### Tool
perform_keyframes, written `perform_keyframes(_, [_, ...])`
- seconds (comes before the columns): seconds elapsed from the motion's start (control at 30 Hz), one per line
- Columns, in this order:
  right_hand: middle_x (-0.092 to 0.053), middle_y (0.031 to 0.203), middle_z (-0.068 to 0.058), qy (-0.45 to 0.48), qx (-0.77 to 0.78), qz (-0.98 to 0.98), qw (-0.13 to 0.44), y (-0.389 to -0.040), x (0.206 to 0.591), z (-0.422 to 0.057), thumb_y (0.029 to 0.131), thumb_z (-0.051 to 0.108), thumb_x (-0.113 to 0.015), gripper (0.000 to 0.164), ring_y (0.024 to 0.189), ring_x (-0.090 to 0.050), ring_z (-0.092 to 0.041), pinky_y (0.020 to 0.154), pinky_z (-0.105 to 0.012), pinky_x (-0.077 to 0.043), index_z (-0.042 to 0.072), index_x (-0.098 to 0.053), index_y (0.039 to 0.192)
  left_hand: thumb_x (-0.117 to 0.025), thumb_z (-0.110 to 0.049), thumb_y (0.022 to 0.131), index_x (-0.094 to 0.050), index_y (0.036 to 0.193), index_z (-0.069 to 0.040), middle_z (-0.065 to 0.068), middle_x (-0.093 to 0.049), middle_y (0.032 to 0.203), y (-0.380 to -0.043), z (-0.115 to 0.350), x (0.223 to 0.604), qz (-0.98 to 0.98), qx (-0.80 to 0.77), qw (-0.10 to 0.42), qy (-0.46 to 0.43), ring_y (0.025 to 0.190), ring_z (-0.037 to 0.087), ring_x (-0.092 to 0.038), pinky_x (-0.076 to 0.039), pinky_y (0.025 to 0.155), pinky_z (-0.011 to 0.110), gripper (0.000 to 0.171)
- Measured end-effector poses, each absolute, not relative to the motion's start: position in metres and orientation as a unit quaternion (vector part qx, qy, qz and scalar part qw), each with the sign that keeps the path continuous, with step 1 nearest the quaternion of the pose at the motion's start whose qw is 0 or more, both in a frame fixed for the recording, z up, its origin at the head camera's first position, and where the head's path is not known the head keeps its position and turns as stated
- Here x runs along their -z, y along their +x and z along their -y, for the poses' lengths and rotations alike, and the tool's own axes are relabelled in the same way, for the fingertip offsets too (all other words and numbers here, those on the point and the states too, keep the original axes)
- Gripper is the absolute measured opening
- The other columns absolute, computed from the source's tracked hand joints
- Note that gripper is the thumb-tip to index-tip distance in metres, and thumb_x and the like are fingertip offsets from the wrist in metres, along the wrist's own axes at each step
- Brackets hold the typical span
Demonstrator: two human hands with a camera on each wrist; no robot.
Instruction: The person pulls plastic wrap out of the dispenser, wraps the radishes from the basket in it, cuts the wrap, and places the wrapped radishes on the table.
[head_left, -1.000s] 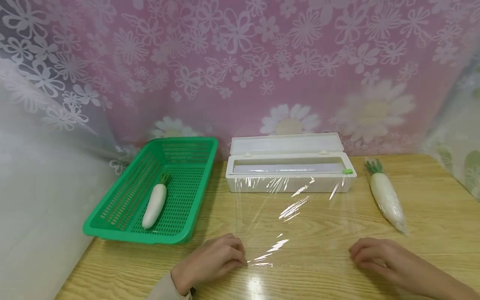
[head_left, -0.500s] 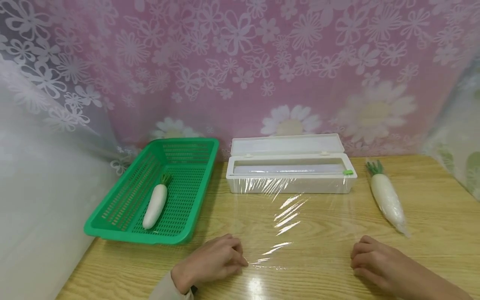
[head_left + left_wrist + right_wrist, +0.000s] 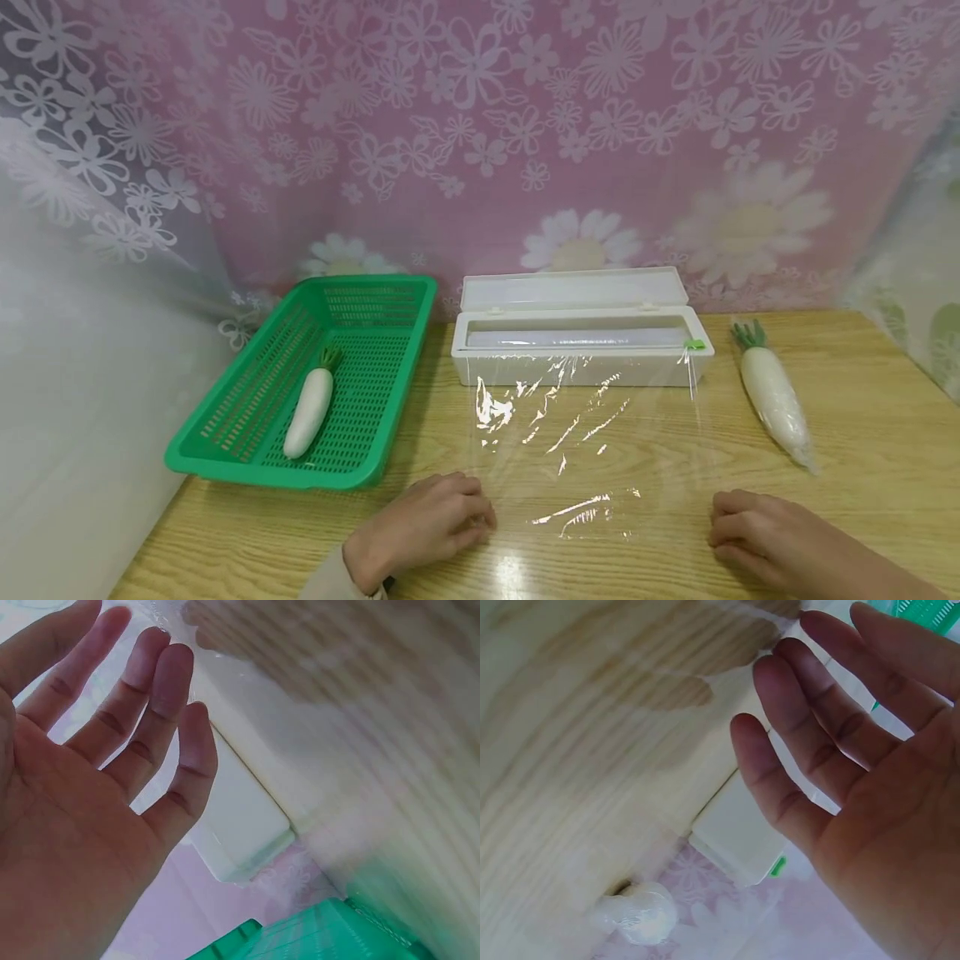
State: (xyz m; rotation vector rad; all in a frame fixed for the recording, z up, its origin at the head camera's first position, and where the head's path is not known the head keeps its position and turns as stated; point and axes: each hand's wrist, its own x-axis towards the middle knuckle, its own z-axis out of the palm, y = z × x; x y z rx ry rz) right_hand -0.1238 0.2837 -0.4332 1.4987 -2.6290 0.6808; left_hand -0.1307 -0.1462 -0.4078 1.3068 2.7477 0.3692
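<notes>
A sheet of clear plastic wrap (image 3: 585, 450) stretches from a white dispenser box (image 3: 585, 368) toward me over the wooden table. My left hand (image 3: 427, 523) is at its near left corner, with fingertips right at the film's edge. At the near right corner is my right hand (image 3: 780, 533), its fingertips beside the film. In the left wrist view, the left fingers (image 3: 142, 750) are gently bent and spread. The right fingers (image 3: 817, 742) look similarly relaxed in the right wrist view, thumb apart from the index finger. The box's lid (image 3: 573, 289) stands up, showing the roll (image 3: 577, 337) inside.
A green basket (image 3: 176, 458) on the left holds a bare white radish (image 3: 309, 412). Another radish (image 3: 774, 400), wrapped in film, lies right of the box. A green cutter tab (image 3: 695, 343) sits at the box's right end. A floral curtain (image 3: 480, 150) hangs behind.
The film's glints have shifted from straight streaks to scattered creases. My right hand has moved slightly right and toward me; the left hand has barely moved.
</notes>
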Motion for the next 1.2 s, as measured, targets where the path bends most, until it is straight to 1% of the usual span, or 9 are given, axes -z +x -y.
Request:
perform_keyframes(0.2, [-0.044,0.09,0.024,0.492,-0.197,0.847,0.047,-0.125,0.43,-0.281,0.084,0.01,-0.081,0.024,0.075,-0.039,0.008,0.056,-0.015,-0.038,0.028,-0.065,0.087,-0.076,-0.024,0.092,-0.079,0.093,-0.022,-0.016,-0.06,0.086,-0.13,0.147,0.409,-0.895,-0.098,0.012,0.435,0.08,-0.003,-0.053,-0.045,0.072,0.017,0.003])
perform_keyframes(0.3, [-0.048,0.09,0.022,0.488,-0.191,0.847,0.086,-0.128,0.428,-0.28,0.095,0.024,-0.073,0.01,0.076,-0.042,0.008,0.058,-0.014,-0.038,0.026,-0.067,0.087,-0.075,-0.026,0.093,-0.079,0.091,-0.024,-0.017,-0.058,0.082,-0.129,0.145,0.407,-0.892,-0.078,-0.017,0.445,0.078,-0.002,-0.051,-0.041,0.07,0.017,0.005])
perform_keyframes(0.37, [-0.051,0.091,0.02,0.485,-0.192,0.844,0.124,-0.13,0.426,-0.279,0.102,0.035,-0.06,0.02,0.076,-0.045,0.008,0.06,-0.011,-0.038,0.024,-0.068,0.087,-0.075,-0.026,0.093,-0.078,0.091,-0.024,-0.016,-0.058,0.082,-0.129,0.144,0.407,-0.887,-0.073,-0.043,0.453,0.076,-0.001,-0.051,-0.039,0.068,0.017,0.005])
perform_keyframes(0.47, [-0.056,0.093,0.015,0.477,-0.188,0.838,0.188,-0.135,0.424,-0.278,0.106,0.045,-0.039,0.043,0.076,-0.052,0.003,0.065,-0.009,-0.04,0.021,-0.069,0.086,-0.074,-0.026,0.093,-0.077,0.09,-0.023,-0.014,-0.06,0.082,-0.13,0.143,0.408,-0.88,-0.071,-0.083,0.462,0.075,0.001,-0.052,-0.039,0.067,0.017,0.006])
perform_keyframes(0.67, [-0.063,0.1,0.002,0.464,-0.164,0.827,0.272,-0.144,0.423,-0.275,0.108,0.046,-0.033,0.051,0.083,-0.062,-0.014,0.077,-0.009,-0.044,0.016,-0.07,0.091,-0.074,-0.025,0.094,-0.077,0.089,-0.021,-0.011,-0.062,0.082,-0.133,0.145,0.406,-0.883,-0.092,-0.104,0.449,0.076,0.003,-0.055,-0.043,0.067,0.019,0.007])
perform_keyframes(0.83, [-0.065,0.114,-0.006,0.453,-0.135,0.838,0.273,-0.153,0.423,-0.27,0.108,0.049,-0.028,0.054,0.092,-0.066,-0.024,0.086,-0.011,-0.045,0.014,-0.069,0.106,-0.078,-0.019,0.091,-0.076,0.089,-0.017,-0.009,-0.064,0.084,-0.137,0.148,0.399,-0.879,-0.091,-0.123,0.452,0.076,0.006,-0.057,-0.045,0.067,0.021,0.003])
perform_keyframes(0.9, [-0.065,0.118,-0.008,0.453,-0.122,0.843,0.264,-0.157,0.423,-0.268,0.108,0.05,-0.026,0.056,0.097,-0.066,-0.025,0.085,-0.017,-0.048,0.013,-0.068,0.111,-0.078,-0.018,0.09,-0.076,0.089,-0.016,-0.008,-0.064,0.084,-0.139,0.149,0.395,-0.879,-0.087,-0.129,0.451,0.076,0.006,-0.058,-0.046,0.067,0.021,0.003])
perform_keyframes(1.07, [-0.065,0.121,-0.013,0.456,-0.108,0.851,0.237,-0.166,0.43,-0.265,0.109,0.046,-0.021,0.059,0.101,-0.065,-0.03,0.074,-0.043,-0.057,0.01,-0.068,0.115,-0.075,-0.016,0.094,-0.076,0.09,-0.015,-0.008,-0.062,0.082,-0.141,0.151,0.385,-0.885,-0.088,-0.127,0.44,0.074,0.006,-0.056,-0.048,0.068,0.022,0.004])
perform_keyframes(1.2, [-0.064,0.121,-0.017,0.461,-0.107,0.852,0.225,-0.169,0.437,-0.268,0.107,0.049,-0.024,0.061,0.1,-0.065,-0.034,0.072,-0.049,-0.057,0.007,-0.068,0.115,-0.074,-0.015,0.094,-0.076,0.092,-0.015,-0.008,-0.063,0.084,-0.141,0.154,0.378,-0.888,-0.096,-0.127,0.431,0.076,0.006,-0.059,-0.05,0.069,0.024,0.003])
